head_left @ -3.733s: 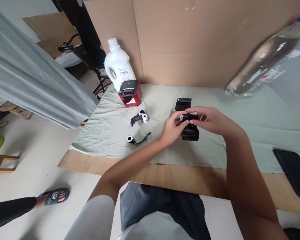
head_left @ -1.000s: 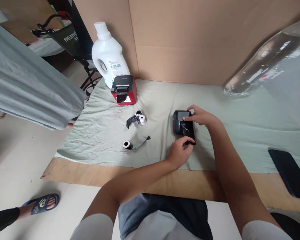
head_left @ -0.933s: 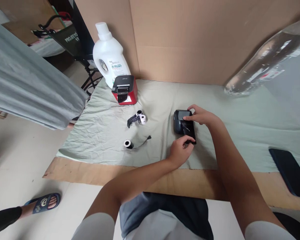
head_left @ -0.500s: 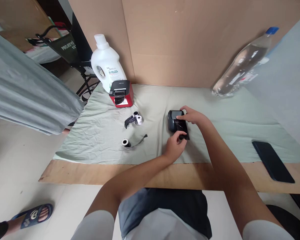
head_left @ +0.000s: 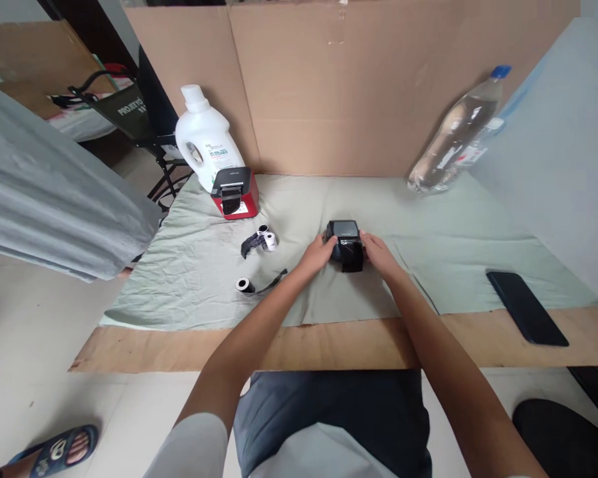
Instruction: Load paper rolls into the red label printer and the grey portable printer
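Observation:
Between my two hands sits a small black printer [head_left: 345, 229] with a grey top panel, resting on the green cloth. A strip of glossy black paper [head_left: 351, 255] hangs from its front. My left hand [head_left: 319, 253] grips the printer's left side, thumb toward its top edge. On the opposite side, my right hand [head_left: 377, 253] holds the printer, its fingers partly hidden behind the body. To the left lie a paper roll [head_left: 244, 285] with a dark tail trailing right, and two small rolls [head_left: 266, 238] with crumpled black strip.
A red and black printer [head_left: 236, 192] stands before a white detergent bottle [head_left: 209, 136] at the back left. Clear bottles [head_left: 458, 133] lean at the back right. A dark phone [head_left: 527, 307] lies near the right front edge. Cardboard [head_left: 299, 86] walls the back.
My left hand has let go of the black strip and moved to the printer's left side. My right hand has shifted from the printer's top to its right side. The printer now sits straighter.

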### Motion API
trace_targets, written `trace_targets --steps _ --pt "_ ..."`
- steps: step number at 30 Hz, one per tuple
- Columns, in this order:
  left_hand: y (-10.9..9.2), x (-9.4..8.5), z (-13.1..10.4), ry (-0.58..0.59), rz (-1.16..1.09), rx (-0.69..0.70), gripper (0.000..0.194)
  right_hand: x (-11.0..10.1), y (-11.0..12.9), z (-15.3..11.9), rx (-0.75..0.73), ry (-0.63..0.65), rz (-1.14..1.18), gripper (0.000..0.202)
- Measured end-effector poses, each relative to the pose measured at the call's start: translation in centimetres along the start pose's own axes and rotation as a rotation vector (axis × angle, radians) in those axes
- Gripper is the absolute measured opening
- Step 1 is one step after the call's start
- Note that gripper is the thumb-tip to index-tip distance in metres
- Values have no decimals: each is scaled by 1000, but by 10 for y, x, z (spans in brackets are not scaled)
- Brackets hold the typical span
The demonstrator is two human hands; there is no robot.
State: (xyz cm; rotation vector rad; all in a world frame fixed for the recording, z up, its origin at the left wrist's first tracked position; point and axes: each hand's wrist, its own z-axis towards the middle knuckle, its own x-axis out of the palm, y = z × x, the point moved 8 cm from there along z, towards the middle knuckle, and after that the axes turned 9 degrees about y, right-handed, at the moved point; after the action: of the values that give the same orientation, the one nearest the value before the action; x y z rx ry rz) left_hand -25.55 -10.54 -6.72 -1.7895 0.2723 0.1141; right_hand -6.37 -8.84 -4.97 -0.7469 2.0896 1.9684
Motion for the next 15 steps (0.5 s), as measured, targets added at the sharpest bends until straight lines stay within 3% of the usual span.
trace_targets --steps 4,7,11,15 --pt "-11 18 5 110 181 -27 40 2 0 -8 -70 -103 75 77" --pt "-29 37 15 136 251 7 41 -17 -7 -9 -72 -183 75 77" --pt "-70 87 53 160 314 133 42 -80 -23 1 -108 -300 101 75" --pt "-110 163 107 187 380 194 46 -172 -56 21 -95 -470 110 78"
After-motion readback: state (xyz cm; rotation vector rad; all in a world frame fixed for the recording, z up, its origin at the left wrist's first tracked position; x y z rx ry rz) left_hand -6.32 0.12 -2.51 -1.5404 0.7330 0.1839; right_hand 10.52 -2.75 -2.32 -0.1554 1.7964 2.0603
